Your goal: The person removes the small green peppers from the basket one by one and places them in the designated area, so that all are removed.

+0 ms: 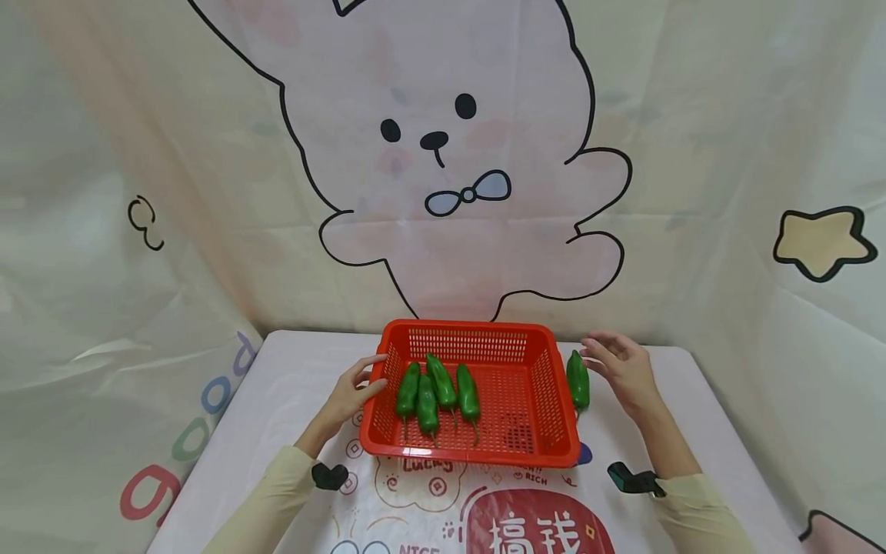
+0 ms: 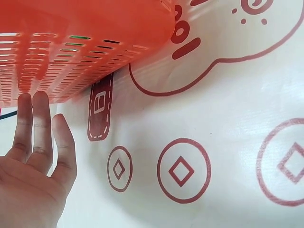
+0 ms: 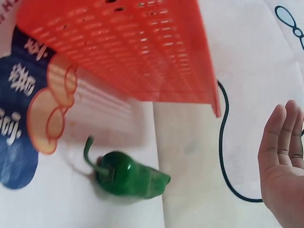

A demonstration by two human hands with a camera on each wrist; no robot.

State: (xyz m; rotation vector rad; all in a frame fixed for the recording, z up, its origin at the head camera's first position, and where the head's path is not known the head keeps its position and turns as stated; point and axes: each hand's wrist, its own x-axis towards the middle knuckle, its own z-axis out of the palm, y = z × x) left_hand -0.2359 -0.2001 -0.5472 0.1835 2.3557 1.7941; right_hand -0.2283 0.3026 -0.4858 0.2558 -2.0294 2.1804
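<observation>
A red plastic basket (image 1: 515, 385) with slotted walls stands on the table, holding several green peppers (image 1: 443, 382) in its left half. My left hand (image 1: 354, 391) is at the basket's left rim, with thumb and forefinger over the edge. In the left wrist view its other fingers (image 2: 41, 128) extend up against the slotted wall; the thumb is hidden there. Outside the right wall, one more green pepper (image 3: 130, 175) lies on the table. My right hand (image 1: 626, 373) hovers just beyond that pepper, fingers extended and holding nothing.
The white table covering (image 1: 318, 346) carries printed drawings and lettering. Behind it hangs a curtain (image 1: 443, 254) with a cartoon animal, and more printed sheets flank both sides. Dark bands (image 1: 329, 476) show at both wrists.
</observation>
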